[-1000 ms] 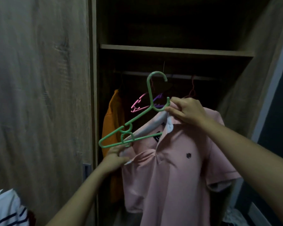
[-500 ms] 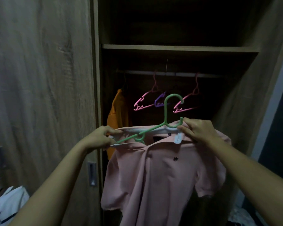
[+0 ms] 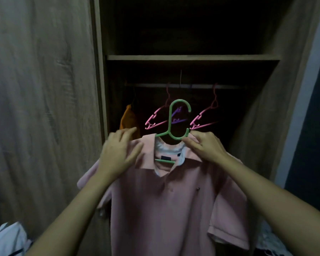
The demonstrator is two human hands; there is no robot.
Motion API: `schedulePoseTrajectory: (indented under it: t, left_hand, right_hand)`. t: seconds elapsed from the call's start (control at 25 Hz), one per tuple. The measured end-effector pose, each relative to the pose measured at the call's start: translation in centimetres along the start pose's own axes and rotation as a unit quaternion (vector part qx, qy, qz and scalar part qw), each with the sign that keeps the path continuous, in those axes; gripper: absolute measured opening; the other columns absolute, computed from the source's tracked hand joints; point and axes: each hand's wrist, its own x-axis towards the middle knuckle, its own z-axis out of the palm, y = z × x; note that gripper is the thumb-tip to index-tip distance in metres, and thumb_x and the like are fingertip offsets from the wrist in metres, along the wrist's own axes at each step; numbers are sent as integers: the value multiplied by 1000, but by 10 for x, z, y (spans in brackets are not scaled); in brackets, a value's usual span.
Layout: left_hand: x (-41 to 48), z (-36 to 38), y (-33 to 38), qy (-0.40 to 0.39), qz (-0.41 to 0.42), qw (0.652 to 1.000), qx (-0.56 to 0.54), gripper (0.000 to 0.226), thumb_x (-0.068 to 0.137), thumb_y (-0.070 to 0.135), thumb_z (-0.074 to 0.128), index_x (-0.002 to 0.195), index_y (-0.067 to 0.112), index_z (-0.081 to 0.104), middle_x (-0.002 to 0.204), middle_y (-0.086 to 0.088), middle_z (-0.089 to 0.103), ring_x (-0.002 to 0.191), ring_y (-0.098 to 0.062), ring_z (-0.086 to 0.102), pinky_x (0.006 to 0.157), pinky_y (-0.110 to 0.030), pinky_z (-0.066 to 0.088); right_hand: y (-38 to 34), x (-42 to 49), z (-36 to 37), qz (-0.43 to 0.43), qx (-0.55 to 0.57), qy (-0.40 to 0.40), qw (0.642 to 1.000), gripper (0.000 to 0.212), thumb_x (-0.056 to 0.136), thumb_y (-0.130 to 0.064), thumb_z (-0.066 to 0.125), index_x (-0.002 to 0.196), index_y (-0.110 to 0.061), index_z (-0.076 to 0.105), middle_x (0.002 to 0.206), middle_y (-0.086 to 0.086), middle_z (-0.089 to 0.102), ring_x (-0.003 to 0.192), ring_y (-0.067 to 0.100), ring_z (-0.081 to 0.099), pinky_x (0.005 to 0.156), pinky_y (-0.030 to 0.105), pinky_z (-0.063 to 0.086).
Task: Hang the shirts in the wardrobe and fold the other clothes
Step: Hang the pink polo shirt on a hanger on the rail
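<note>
Compared with half a second ago, the pink polo shirt [image 3: 174, 200] is now seated on the green hanger [image 3: 175, 124], both shoulders draped level and the collar spread flat. The left hand [image 3: 118, 154] has been shifted from the shoulder edge onto the collar, where it lies with its grip wide, fingers spread flat over the fabric. The right hand [image 3: 204, 147] is held at the other collar end, its grip narrow, pinching cloth and hanger arm together.

The shirt is held up before the open wardrobe [image 3: 192, 58], below the rail [image 3: 192, 86] and not yet hooked on it. Behind the green hook, two pink hangers [image 3: 155, 121] and a purple hanger [image 3: 177, 117] are seen on the rail, with an orange garment [image 3: 128, 119] at its left end.

The wardrobe interior is very dark. A striped white cloth [image 3: 9, 241] is cut off at the lower left corner, and the left hand is blurred.
</note>
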Motion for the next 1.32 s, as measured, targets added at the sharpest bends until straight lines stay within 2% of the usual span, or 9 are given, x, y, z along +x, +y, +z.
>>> schedulePoseTrajectory:
  t: [0.16,0.28,0.36,0.52,0.72,0.88,1.08,1.24,1.32]
  left_hand:
    - [9,-7,-29,-145,57,988,4,65,76,66,31,102,13,59,86,-5,65,79,-27,63,63,-32,41]
    - [13,-13,-38,-85,45,987,-125,42,79,57,37,67,20,53,54,8,50,53,-5,47,52,-24,34]
    - [17,-24,-46,-60,26,987,-146,33,79,54,41,63,27,50,59,14,55,53,2,48,51,-15,32]
    - [19,-37,-69,-44,-28,986,-160,37,74,57,42,61,25,51,56,16,54,50,2,43,49,-17,30]
    - [21,-48,-97,-51,-74,980,-177,29,72,55,52,72,29,65,62,9,63,57,5,48,57,-22,40]
    - [25,-59,-95,-45,-92,973,-209,19,76,38,61,73,57,64,76,32,66,63,14,53,59,-8,40]
    - [28,-43,-77,-37,-76,969,-232,31,82,13,71,67,40,65,63,33,63,56,16,50,54,-7,39]
    - [30,-35,-60,-66,-34,966,-246,28,83,17,69,71,42,65,66,28,64,59,13,53,56,-6,39]
    - [30,-40,-58,-74,-30,965,-250,11,81,37,66,75,46,65,76,24,66,65,9,56,59,-10,41]
  right_hand:
    - [-5,2,-9,-41,23,-22,999,68,76,-71,31,73,-9,56,51,-4,43,52,8,44,50,23,25]
    - [3,1,-16,-31,-40,-20,999,65,72,-73,23,85,-20,57,69,-6,59,73,21,59,56,28,29]
    - [23,-2,-25,3,-72,-19,997,69,69,-74,23,108,-28,56,93,2,68,91,28,62,65,29,35]
    - [66,-31,-28,151,54,-39,986,73,76,-68,47,134,-25,36,97,4,62,81,21,59,72,30,43]
    - [81,-55,-23,205,245,-14,948,32,89,-53,47,80,-26,63,67,-7,65,67,3,56,56,17,43]
    - [90,-46,-31,267,261,-43,926,21,96,-25,48,87,-23,67,90,0,70,90,20,62,79,28,47]
    - [45,-20,-40,115,131,77,982,36,96,-32,45,128,-17,52,131,6,55,120,18,51,99,26,36]
    - [-1,0,-42,24,-35,-104,994,49,82,-64,34,115,-34,54,103,-4,66,99,23,62,80,38,49]
    - [-7,0,-39,36,-4,-91,995,36,84,-60,41,105,-34,56,90,-10,63,93,21,62,76,38,48]
